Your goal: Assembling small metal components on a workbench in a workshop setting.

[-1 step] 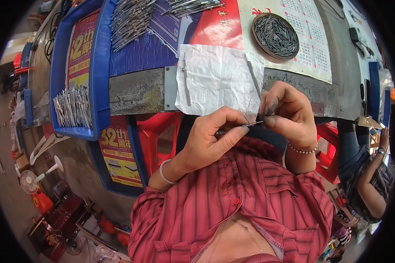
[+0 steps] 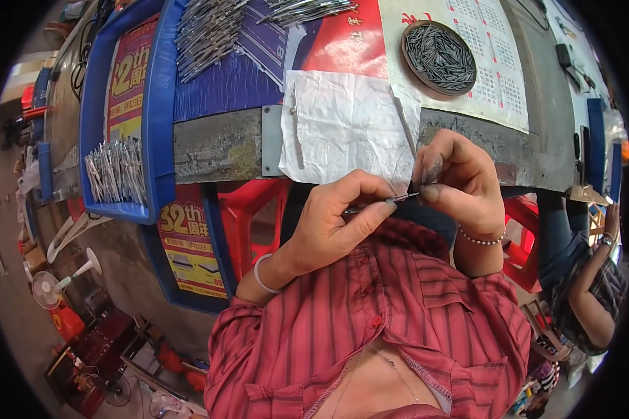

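Note:
My left hand (image 2: 339, 222) is closed in a pinch round a slim silver metal rod (image 2: 401, 197), whose end juts past the fingertips. Facing it, my right hand (image 2: 461, 183) pinches a thin dark metal pin (image 2: 414, 193) that meets the rod's end; most of the pin is hidden by the fingers. Both hands are just off the table's front edge, above my lap. Beyond them lies a creased white paper sheet (image 2: 349, 115), with a thin metal strip along its left and right sides.
A round dish (image 2: 405, 56) of dark metal pins stands at back right. Silver rods (image 2: 213, 31) are heaped at back left. A blue tray (image 2: 162, 140) at left holds more rods. Red stools (image 2: 243, 220) are under the table (image 2: 217, 150). Another person (image 2: 590, 293) is at far right.

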Action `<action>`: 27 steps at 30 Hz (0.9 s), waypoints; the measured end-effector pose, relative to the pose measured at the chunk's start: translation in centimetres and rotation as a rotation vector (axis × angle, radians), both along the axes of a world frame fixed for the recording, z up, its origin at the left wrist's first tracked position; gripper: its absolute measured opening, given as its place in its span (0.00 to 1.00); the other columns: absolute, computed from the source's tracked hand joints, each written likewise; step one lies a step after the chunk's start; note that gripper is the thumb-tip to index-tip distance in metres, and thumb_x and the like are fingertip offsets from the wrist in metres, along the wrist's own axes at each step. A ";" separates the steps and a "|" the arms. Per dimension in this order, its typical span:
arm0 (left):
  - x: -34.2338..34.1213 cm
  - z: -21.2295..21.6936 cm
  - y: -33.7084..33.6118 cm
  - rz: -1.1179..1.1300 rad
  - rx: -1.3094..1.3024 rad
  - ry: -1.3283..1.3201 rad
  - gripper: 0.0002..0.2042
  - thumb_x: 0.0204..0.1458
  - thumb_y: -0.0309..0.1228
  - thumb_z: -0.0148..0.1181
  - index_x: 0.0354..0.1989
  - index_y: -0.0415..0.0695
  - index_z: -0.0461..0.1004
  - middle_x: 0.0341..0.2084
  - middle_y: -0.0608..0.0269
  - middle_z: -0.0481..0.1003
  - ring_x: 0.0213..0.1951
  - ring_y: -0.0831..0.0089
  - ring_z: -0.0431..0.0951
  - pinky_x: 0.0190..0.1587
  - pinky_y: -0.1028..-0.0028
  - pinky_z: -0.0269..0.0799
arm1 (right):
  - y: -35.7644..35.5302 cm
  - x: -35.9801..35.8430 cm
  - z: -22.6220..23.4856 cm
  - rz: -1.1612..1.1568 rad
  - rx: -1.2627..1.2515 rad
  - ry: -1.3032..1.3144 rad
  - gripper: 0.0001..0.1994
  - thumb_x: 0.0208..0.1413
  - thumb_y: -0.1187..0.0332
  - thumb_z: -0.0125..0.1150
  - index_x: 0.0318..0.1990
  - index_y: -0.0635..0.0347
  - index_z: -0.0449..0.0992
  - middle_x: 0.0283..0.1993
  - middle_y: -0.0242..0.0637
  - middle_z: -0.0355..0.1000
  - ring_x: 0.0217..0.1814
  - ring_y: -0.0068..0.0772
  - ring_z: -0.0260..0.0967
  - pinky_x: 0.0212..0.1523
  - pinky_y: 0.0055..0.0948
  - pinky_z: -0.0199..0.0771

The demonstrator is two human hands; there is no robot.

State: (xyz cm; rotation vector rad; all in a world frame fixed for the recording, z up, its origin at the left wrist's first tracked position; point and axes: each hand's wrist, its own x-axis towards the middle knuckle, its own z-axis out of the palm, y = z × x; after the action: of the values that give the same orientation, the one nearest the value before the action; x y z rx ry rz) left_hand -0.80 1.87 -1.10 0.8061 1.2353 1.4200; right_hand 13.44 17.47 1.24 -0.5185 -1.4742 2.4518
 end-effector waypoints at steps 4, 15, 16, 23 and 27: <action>-0.1 -0.1 -0.1 -0.015 -0.013 0.012 0.07 0.54 0.23 0.56 0.40 0.37 0.71 0.26 0.66 0.73 0.28 0.84 0.71 0.33 0.82 0.68 | 0.0 -0.1 0.0 0.015 -0.004 -0.011 0.08 0.46 0.79 0.54 0.36 0.65 0.66 0.31 0.30 0.64 0.32 0.17 0.62 0.33 0.17 0.63; -0.4 0.0 -0.1 -0.009 0.022 0.132 0.06 0.52 0.23 0.57 0.38 0.37 0.72 0.25 0.64 0.73 0.26 0.82 0.71 0.29 0.81 0.68 | 0.1 -0.2 -0.1 0.044 -0.005 0.001 0.08 0.47 0.80 0.54 0.36 0.65 0.66 0.30 0.29 0.65 0.31 0.16 0.63 0.32 0.15 0.62; -0.4 -0.1 -0.1 -0.006 0.031 0.152 0.06 0.52 0.23 0.57 0.37 0.37 0.72 0.25 0.64 0.73 0.26 0.82 0.71 0.29 0.81 0.68 | 0.1 -0.2 -0.1 0.049 0.004 -0.005 0.08 0.47 0.80 0.54 0.36 0.65 0.66 0.30 0.29 0.65 0.31 0.16 0.63 0.32 0.15 0.62; -0.4 -0.2 0.0 0.002 0.045 0.178 0.06 0.52 0.23 0.58 0.37 0.37 0.72 0.26 0.63 0.74 0.27 0.81 0.72 0.30 0.80 0.70 | 0.1 -0.4 0.0 0.039 -0.013 -0.012 0.07 0.47 0.80 0.54 0.35 0.64 0.66 0.30 0.29 0.65 0.31 0.15 0.63 0.31 0.14 0.62; -0.4 -0.3 0.1 0.005 0.053 0.188 0.06 0.52 0.23 0.58 0.38 0.37 0.72 0.26 0.63 0.74 0.27 0.82 0.73 0.30 0.80 0.70 | 0.1 -0.4 -0.2 0.010 -0.012 -0.046 0.09 0.45 0.79 0.57 0.33 0.62 0.64 0.28 0.31 0.65 0.29 0.17 0.62 0.29 0.15 0.60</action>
State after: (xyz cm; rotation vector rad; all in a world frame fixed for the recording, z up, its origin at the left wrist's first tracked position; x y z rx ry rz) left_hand -1.18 1.98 -1.40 0.9914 1.3469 1.4105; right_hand 13.07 17.62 1.02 -0.5752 -1.4835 2.4738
